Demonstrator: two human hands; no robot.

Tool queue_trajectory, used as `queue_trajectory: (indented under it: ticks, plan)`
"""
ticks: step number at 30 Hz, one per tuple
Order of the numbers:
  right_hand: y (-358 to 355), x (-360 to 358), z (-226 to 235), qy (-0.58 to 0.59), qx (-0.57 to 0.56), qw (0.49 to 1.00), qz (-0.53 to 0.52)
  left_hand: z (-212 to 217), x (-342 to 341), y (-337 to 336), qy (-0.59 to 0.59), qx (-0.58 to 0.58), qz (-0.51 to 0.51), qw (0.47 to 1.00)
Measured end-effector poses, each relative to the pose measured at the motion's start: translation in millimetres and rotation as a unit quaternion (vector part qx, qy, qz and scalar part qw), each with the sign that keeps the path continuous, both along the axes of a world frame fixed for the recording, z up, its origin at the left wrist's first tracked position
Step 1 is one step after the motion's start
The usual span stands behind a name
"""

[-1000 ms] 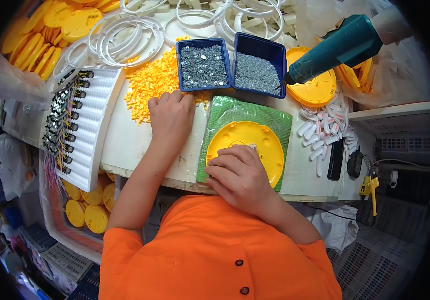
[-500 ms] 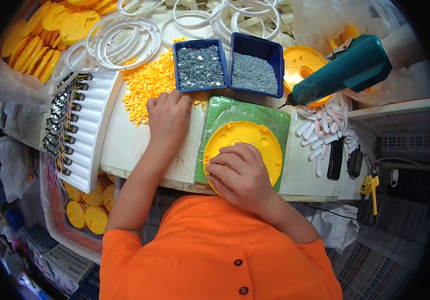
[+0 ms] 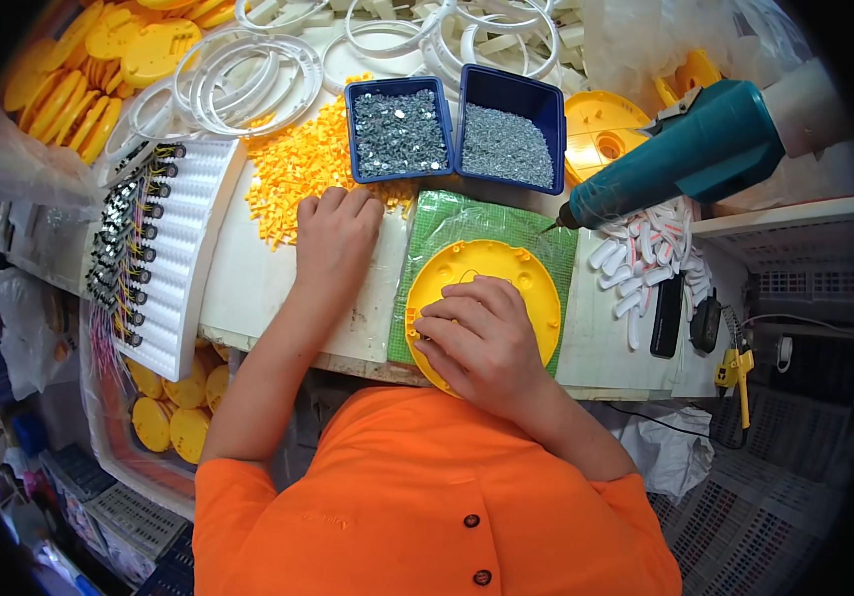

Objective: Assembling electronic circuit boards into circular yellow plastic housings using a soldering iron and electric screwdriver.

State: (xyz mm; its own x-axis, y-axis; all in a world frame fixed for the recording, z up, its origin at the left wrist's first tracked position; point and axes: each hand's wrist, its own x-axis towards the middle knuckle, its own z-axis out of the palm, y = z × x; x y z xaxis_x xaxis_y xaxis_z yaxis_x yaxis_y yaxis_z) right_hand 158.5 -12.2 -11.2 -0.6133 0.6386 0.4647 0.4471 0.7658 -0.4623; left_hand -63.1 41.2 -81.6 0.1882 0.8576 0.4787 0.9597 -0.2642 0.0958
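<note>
there are two hands (image 3: 338,238), two blue bins (image 3: 516,89), one green mat (image 3: 491,219) and one teal screwdriver (image 3: 685,154).

Assembly workshop, teal power screwdriver (image 3: 685,149), blue bins (image 3: 511,89) of metal bits (image 3: 402,129), heaped small yellow pieces (image 3: 298,164)

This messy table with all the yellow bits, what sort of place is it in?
Probably a small assembly workshop: there's a teal tool like a power screwdriver, two blue bins of small metal parts, and a pile of little yellow pieces.
</note>
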Motion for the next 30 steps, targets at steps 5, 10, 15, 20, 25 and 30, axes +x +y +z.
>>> queue_trajectory:
  ticks: [5,10,15,20,25,30]
  plan:
    - [1,-1,0,-0.001,0.001,1.0,-0.001,0,-3,-5,-0.016,-0.017,-0.001,1.0]
    - [4,2,-4,0.011,0.001,1.0,-0.022,26,10,-33,-0.152,-0.02,-0.037,0.988]
    - [5,3,-9,0.022,-0.016,0.999,-0.04,38,25,-85,-0.483,-0.28,-0.059,0.828]
    - [6,0,-12,0.038,-0.022,0.998,-0.038,18,28,-98,-0.736,-0.357,-0.051,0.573]
    - [6,0,-13,0.048,-0.024,0.998,-0.044,11,27,-99,-0.774,-0.352,-0.049,0.524]
    - [7,-1,-15,0.052,-0.026,0.998,-0.036,9,27,-99,-0.784,-0.353,-0.041,0.509]
